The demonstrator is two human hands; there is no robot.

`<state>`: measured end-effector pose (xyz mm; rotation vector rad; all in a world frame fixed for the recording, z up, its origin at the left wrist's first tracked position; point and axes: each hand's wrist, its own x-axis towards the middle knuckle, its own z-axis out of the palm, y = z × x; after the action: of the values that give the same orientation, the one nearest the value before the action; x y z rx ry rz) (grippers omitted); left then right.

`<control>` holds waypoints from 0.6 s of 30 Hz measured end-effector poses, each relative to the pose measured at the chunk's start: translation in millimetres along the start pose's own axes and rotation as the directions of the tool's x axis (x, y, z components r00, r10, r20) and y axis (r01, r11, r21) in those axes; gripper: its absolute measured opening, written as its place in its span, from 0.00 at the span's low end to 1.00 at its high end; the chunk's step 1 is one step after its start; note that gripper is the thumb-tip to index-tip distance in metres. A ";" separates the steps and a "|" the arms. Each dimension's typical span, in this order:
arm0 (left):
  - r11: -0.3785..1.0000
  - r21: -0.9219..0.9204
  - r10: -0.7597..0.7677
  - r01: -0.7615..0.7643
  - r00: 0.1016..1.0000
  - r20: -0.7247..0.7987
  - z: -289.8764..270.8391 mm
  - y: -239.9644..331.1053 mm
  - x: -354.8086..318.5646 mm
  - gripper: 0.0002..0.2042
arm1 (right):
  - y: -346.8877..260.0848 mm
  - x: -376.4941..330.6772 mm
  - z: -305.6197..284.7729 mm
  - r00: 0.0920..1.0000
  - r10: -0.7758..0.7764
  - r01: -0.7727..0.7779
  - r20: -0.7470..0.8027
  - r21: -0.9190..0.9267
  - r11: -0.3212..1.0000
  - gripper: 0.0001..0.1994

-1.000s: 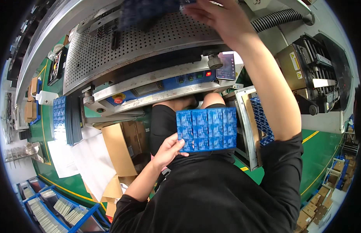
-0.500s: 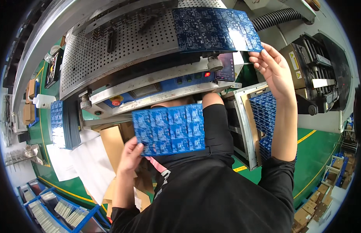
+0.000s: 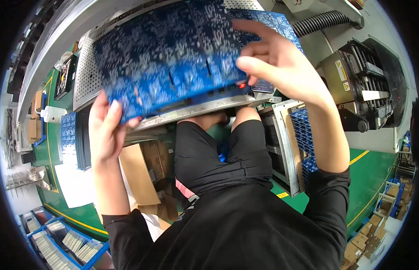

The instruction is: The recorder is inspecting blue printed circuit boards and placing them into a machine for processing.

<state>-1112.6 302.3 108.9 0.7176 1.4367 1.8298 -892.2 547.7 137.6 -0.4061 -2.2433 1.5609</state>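
A blue printed circuit board panel point(image 3: 173, 76) is tilted in front of me, above the front edge of the perforated metal platform point(image 3: 88, 76). My left hand point(image 3: 108, 128) is closed on its lower left corner. At the panel's right edge is my right hand point(image 3: 274, 60), thumb and fingers apart. Its fingertips overlap the edge, and I cannot tell whether they press on it. Behind that hand, a second blue circuit board panel point(image 3: 279, 21) lies at the right end of the platform, partly hidden.
Stacked blue boards stand at the left point(image 3: 69, 137) and in a rack point(image 3: 304, 130) at the right. A phone point(image 3: 263, 85) leans at the machine front. Cardboard point(image 3: 137, 173) and white paper point(image 3: 74, 184) lie low left. A black ribbed hose point(image 3: 324, 22) runs at the far right.
My left hand has raised its panel from over my lap to the platform front. My right hand has let go of the other panel's corner and moved left to the raised panel.
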 end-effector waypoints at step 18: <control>0.193 0.870 0.653 -0.454 0.721 0.231 -53.6 5.3 177.6 0.19 | 43.1 171.6 11.0 0.949 -0.306 0.143 -0.077 -0.761 0.632 0.20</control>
<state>-1262.9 411.0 102.7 1.8817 2.5987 1.4407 -1048.7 628.7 117.6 -0.4405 -2.5557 0.3613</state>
